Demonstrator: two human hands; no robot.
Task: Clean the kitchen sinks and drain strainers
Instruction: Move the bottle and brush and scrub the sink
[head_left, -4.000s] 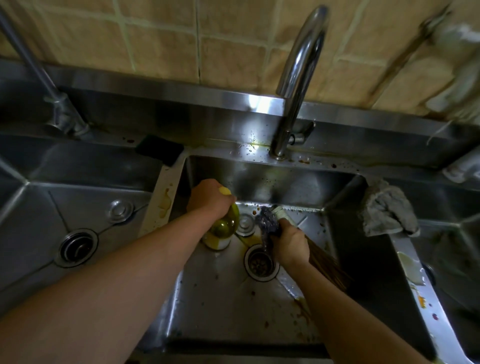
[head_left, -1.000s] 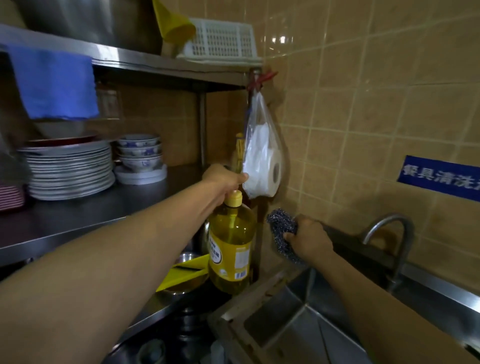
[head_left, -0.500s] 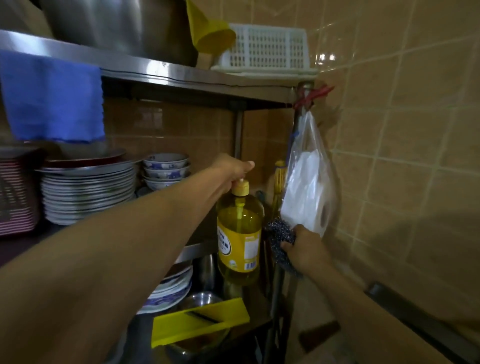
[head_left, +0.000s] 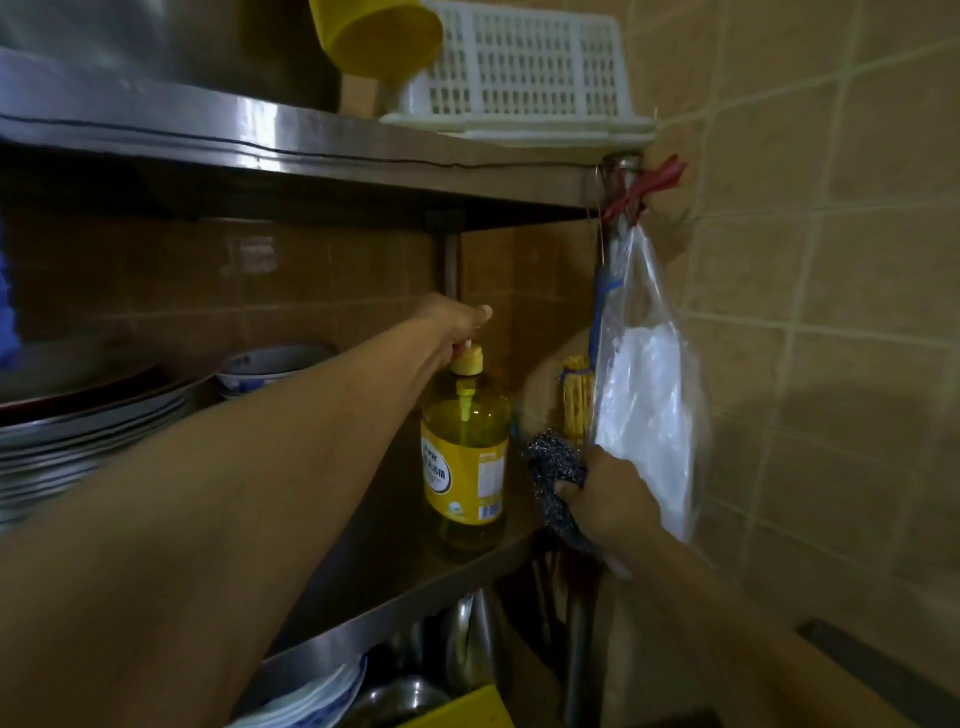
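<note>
The left hand (head_left: 452, 325) pinches the yellow cap of the dish soap bottle (head_left: 465, 452), which stands upright on the middle steel shelf (head_left: 395, 566) of the rack. The right hand (head_left: 610, 499) grips a dark steel wool scrubber (head_left: 553, 470) just beside the bottle, in front of the rack's post. A clear plastic bag (head_left: 644, 395) with a white roll inside hangs from this post. Stacked plates (head_left: 88, 415) lie on the same shelf, and a white basket (head_left: 524, 67) sits on the top one.
</note>
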